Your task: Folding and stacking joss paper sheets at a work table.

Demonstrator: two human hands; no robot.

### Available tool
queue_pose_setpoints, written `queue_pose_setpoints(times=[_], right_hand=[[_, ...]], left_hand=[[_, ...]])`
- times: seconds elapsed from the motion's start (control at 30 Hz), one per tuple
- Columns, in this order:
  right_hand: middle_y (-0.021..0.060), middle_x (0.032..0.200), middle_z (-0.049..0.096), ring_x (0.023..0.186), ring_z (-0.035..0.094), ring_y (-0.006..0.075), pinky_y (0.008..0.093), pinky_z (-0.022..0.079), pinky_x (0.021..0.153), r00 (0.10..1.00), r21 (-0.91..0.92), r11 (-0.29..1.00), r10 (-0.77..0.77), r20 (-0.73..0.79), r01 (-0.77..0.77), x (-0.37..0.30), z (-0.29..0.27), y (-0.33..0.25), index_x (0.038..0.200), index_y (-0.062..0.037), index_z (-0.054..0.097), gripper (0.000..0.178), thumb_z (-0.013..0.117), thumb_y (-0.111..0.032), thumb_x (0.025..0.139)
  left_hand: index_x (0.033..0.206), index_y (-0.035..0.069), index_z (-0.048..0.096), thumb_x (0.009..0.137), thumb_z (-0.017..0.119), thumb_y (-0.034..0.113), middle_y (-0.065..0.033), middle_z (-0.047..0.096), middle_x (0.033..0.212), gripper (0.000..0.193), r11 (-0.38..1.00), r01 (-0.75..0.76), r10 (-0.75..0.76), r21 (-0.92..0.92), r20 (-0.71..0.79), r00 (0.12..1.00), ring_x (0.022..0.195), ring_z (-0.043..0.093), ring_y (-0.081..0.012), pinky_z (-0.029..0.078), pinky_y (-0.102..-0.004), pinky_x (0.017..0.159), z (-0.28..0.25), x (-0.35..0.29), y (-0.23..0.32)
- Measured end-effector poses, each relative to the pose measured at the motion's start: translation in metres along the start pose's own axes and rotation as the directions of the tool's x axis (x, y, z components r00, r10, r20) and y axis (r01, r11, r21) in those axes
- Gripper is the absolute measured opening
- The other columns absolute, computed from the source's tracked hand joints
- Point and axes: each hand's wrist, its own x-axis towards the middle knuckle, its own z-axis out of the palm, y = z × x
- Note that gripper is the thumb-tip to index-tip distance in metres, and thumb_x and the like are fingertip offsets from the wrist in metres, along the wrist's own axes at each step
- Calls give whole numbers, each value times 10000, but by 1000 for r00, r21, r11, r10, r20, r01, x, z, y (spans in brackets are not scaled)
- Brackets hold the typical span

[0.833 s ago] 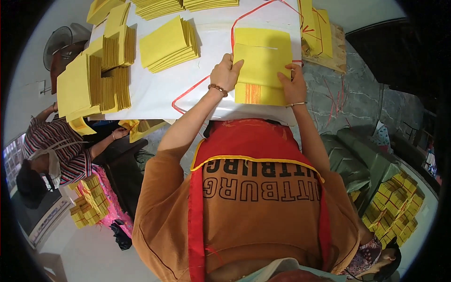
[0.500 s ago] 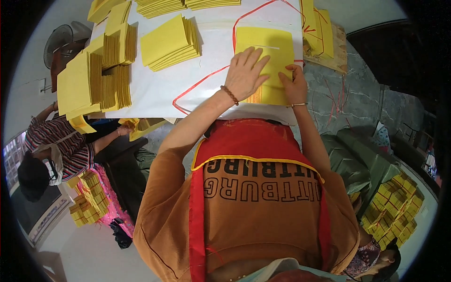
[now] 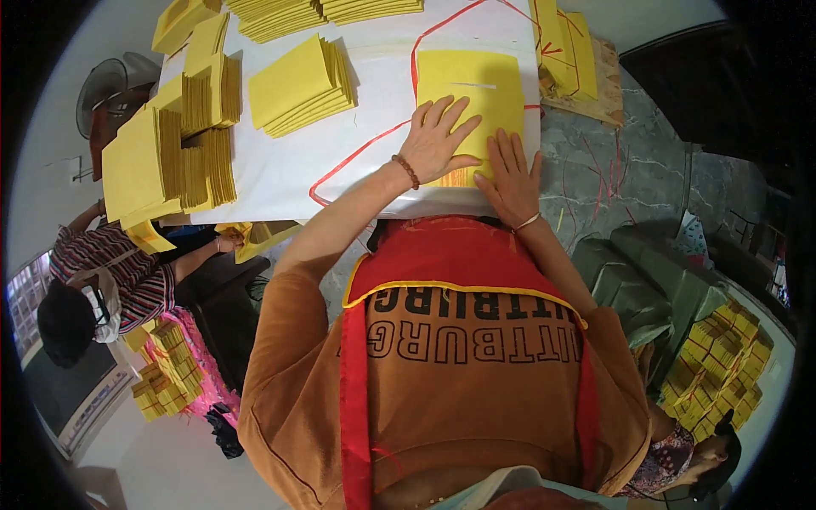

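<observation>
It looks like a small packing workshop. Stacks of yellow paper (image 3: pixel 493 102) stand on a white-topped table (image 3: pixel 285 178) with red string (image 3: pixel 357 164) across it. String-tied yellow bundles (image 3: pixel 712 365) are piled at the right. The person wears a red apron (image 3: pixel 459 255), and a co-worker (image 3: pixel 106 268) in stripes handles yellow paper at the left.

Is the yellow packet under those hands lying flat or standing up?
Flat: the yellow packet shows its broad face, left hand and right hand laid over it.
</observation>
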Motion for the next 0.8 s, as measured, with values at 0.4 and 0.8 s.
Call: queue_pose_setpoints(times=[0.4,0.8], right_hand=[[114,1305,435,1193,429,228,353,291,1013,906,972,211,424,2,-101,26,-20,28,1286,-29,407,409,382,-256,946],[120,1209,508,1086,504,217,343,386,902,844,950,239,535,45,-202,12,-8,28,1253,-24,437,404,366,-281,950]], left_hand=[[1121,56,533,669,594,105,-102,591,1034,459,995,38,-40,89,15,999,881,564,-238,459,-329,717,-15,11,3],[1189,178,526,686,535,-30,-30,575,1134,544,798,438,-278,415,-392,877,1003,519,-259,392,-379,824,-116,-89,-166]])
